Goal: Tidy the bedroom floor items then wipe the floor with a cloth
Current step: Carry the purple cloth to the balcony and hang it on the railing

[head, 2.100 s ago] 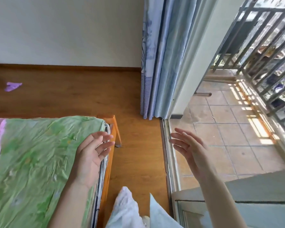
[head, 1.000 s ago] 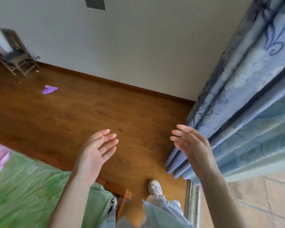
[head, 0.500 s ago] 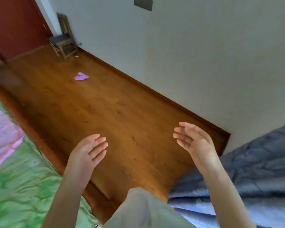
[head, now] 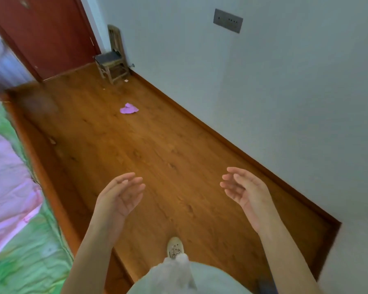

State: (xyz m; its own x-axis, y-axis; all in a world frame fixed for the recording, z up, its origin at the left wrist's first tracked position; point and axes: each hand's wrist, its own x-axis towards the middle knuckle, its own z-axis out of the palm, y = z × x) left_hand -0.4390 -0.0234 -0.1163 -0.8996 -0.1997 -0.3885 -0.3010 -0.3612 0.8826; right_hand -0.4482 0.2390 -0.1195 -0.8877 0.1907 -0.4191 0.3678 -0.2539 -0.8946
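Below me a pale laced shoe [head: 174, 248] stands on the brown wooden plank floor [head: 170, 158]. Just ahead, I see my left hand [head: 119, 198] and right hand [head: 245, 193] raised apart over the boards, palms facing inward, fingers loosely spread, holding nothing. Along the left runs the green and pink bedspread [head: 11, 209]. Farther off, a crumpled purple cloth [head: 129, 108] lies on the floor, well apart from both hands. Beyond it a small wooden chair [head: 113, 58] stands against the wall beside the dark red door [head: 45, 35].

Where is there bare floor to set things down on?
The widest bare floor runs between the bed frame and the wall's baseboard, from the shoe up to the purple item. It gets crowded beyond that: small scraps and the chair by the door.
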